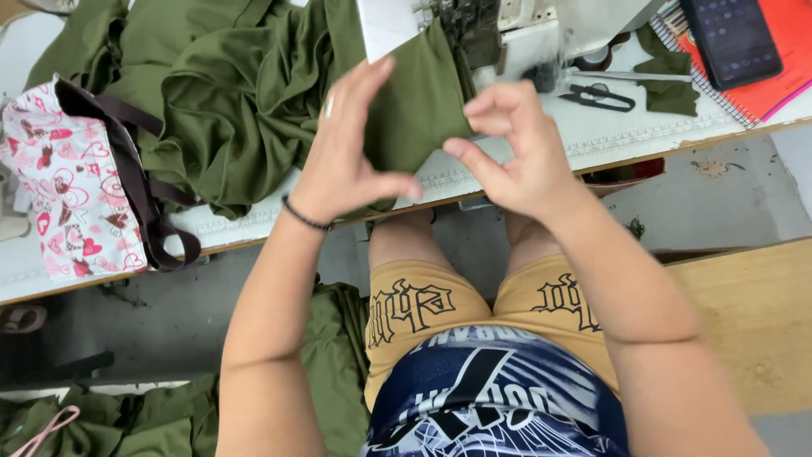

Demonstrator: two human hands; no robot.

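Note:
My left hand (pixel 347 148) lies on a folded piece of olive green fabric (pixel 419 101), thumb pinching its near edge at the table's front. My right hand (pixel 512 148) pinches the same piece at its right edge, fingers curled. The fabric runs up under the presser foot of a white sewing machine (pixel 507 30). A larger heap of the same green cloth (pixel 220 85) spreads to the left on the white table (pixel 626 135).
A pink heart-print bag with brown straps (pixel 72 178) sits at the left. Black thread snips (pixel 600 96), a green scrap (pixel 668 85), a phone (pixel 732 38) on a red notebook (pixel 791 51) lie at the right. More green cloth (pixel 330 364) hangs below by my legs.

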